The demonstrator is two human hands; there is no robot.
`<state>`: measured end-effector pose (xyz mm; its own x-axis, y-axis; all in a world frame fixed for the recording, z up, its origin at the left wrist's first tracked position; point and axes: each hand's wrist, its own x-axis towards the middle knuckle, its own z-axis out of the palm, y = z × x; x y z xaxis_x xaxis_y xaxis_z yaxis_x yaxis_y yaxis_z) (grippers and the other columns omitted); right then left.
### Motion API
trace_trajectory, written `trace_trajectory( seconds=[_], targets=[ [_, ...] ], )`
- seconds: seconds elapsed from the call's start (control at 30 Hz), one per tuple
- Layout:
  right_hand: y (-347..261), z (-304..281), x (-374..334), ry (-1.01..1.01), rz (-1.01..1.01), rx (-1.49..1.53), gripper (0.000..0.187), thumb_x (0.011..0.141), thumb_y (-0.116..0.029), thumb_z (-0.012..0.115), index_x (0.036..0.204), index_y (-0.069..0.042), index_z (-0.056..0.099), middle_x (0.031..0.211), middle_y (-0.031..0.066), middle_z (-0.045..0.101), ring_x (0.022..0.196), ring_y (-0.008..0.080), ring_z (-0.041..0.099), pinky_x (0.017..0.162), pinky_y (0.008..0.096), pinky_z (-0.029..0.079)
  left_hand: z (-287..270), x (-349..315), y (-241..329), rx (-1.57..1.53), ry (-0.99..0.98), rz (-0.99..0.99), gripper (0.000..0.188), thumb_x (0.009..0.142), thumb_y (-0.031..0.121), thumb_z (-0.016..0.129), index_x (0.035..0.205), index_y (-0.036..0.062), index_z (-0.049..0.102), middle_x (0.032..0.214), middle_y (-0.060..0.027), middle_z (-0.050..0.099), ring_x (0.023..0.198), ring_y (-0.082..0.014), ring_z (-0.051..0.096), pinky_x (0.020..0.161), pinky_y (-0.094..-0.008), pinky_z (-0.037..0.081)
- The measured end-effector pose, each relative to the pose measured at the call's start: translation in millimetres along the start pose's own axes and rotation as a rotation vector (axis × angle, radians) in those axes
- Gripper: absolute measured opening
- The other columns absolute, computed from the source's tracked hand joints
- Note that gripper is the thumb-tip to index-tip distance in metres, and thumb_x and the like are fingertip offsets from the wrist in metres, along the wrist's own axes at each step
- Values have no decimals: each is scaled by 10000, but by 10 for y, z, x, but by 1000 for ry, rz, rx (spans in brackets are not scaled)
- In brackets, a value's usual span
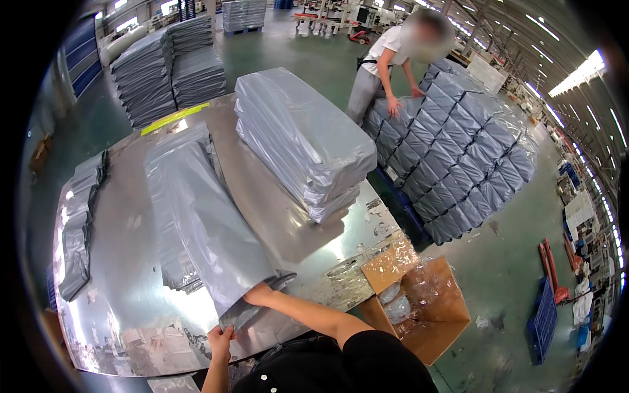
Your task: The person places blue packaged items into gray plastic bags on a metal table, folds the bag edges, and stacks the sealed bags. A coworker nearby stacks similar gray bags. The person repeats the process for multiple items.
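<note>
Count: one long grey plastic bag [213, 226], smooth and glossy, lying on the sheet-metal table [128, 223], open mouth at the near edge. Left hand [221, 337]: thumb and fingers pinch the mouth's lip. Right hand [260, 293]: inside the mouth; fingers hidden, cannot tell their state. One flat, ridged sheaf [177, 268] just left of the bag; one creased bundle [80, 226] along the left edge; one block-shaped pile [301, 137] by the right edge; one open cardboard box [436, 308] at the near right corner.
</note>
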<state>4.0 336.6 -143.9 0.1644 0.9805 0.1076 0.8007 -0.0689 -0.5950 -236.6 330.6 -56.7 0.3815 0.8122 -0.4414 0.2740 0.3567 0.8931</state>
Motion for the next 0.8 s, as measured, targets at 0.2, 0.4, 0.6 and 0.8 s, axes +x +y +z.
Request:
trace_trajectory(
  seconds=[0.2, 0.4, 0.6, 0.8],
  targets=[
    [-1125, -176, -255, -464, -86, 331, 323, 889, -355, 530, 1087, -139, 667, 1012, 142, 683, 907, 345, 659, 771, 455, 514, -290, -85, -332, -204, 61, -115, 109, 889, 54, 630, 818, -28, 624, 739, -82, 650, 627, -145, 633, 584, -243, 515],
    [-1257, -89, -256, -405, -197, 325, 185, 837, -233, 609, 903, -69, 662, 888, 135, 666, 808, 336, 645, 740, 419, 509, -260, -81, -214, -359, -63, -209, 132, 930, 1, 511, 981, -50, 621, 969, -112, 669, 820, -177, 660, 735, -280, 559],
    [-804, -916, -733, -358, -74, 882, 92, 884, -133, 658, 921, -49, 651, 892, 17, 629, 818, 97, 575, 727, 265, 474, -308, -61, -343, -517, -52, -246, 136, 933, 9, 514, 1041, -48, 575, 1007, -155, 664, 850, -223, 678, 750, -304, 576],
    [989, -3170, -2823, -342, 944, 143, 234, 917, -259, 583, 952, -49, 679, 894, 65, 657, 797, 168, 623, 660, 309, 504, -451, -47, -735, -233, -60, -202, 207, 922, 27, 547, 1102, -75, 556, 1003, -157, 662, 837, -230, 672, 720, -305, 565]
  ],
)
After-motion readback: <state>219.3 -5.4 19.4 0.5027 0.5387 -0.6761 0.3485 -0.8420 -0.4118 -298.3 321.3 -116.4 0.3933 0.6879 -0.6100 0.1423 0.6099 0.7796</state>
